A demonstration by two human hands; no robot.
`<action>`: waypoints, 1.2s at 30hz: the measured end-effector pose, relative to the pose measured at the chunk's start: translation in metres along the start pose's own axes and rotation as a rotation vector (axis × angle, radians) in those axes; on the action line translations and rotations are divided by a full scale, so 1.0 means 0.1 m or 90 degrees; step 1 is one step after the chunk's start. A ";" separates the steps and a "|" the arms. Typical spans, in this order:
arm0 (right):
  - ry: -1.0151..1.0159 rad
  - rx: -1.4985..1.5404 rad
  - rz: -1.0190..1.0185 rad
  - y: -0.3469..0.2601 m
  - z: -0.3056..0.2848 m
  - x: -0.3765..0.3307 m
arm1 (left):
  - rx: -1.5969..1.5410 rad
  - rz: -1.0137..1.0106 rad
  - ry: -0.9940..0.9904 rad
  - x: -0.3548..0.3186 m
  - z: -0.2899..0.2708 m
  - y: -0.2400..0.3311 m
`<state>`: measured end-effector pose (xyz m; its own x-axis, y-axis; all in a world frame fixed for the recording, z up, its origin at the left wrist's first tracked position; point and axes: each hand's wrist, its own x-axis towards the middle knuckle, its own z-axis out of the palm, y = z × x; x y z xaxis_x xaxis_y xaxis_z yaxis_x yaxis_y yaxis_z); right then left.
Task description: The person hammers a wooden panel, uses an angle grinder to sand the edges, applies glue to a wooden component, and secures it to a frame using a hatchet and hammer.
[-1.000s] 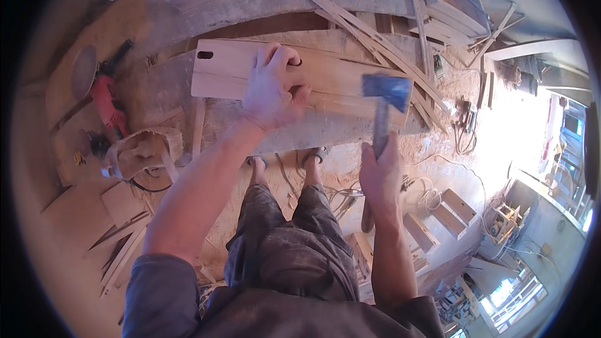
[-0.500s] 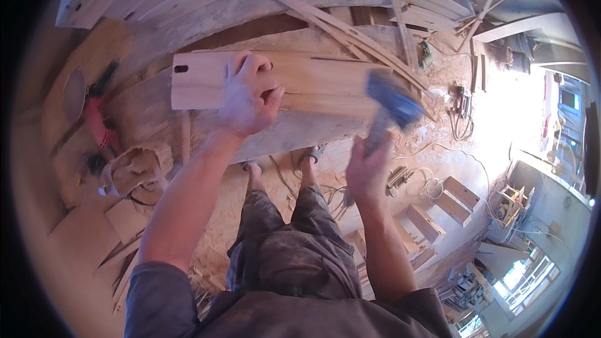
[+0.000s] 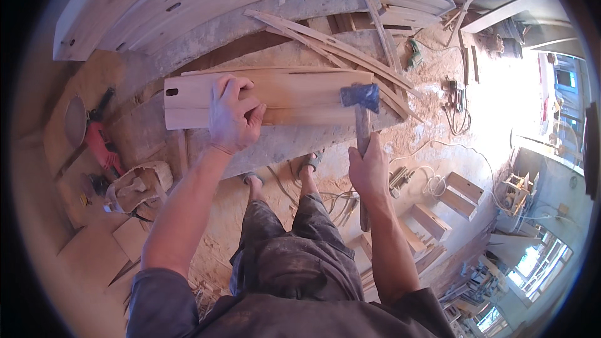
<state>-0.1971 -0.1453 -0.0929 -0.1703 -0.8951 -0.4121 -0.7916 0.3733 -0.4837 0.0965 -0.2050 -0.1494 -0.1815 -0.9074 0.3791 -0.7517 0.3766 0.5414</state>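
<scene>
- A view looks straight down from a person's head onto a workshop floor thick with pale sawdust.
- A long, pale, flat wooden board (image 3: 275, 97) with a small slot near its left end lies across a grey concrete slab (image 3: 282, 144), just above the centre of the view.
- The left hand (image 3: 233, 116) presses down on the board, palm flat, fingers spread a little and curled over its top surface; it grips nothing, only pins the wood.
- The right hand (image 3: 369, 172), at about 4 o'clock from the left hand, is closed tight around the wooden handle of a hatchet with a blue-painted steel head (image 3: 360, 109).
- The hatchet head sits at 12 o'clock from the right hand, touching or just over the board's right end; which of the two cannot be told.
- Two feet in sandals (image 3: 282, 172) stand on the sawdust at 6 o'clock from the board, between the two forearms.
- A red power drill (image 3: 100, 147) lies at 9 o'clock, well apart from the board, with a crumpled tan sack (image 3: 141, 184) just below it.
- Thin curved wooden strips (image 3: 325, 44) lie at 1 o'clock beyond the board.
- Broad pale planks (image 3: 175, 0) are stacked at 11 o'clock.
</scene>
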 end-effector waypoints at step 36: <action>0.173 0.086 -0.012 0.51 0.21 0.22 | -0.006 -0.014 -0.001 -0.04 0.01 0.07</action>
<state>-0.2284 -0.1409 -0.1429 -0.3214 -0.9277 -0.1898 -0.7143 0.3691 -0.5945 0.0912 -0.1994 -0.1483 -0.1658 -0.9160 0.3652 -0.7497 0.3577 0.5568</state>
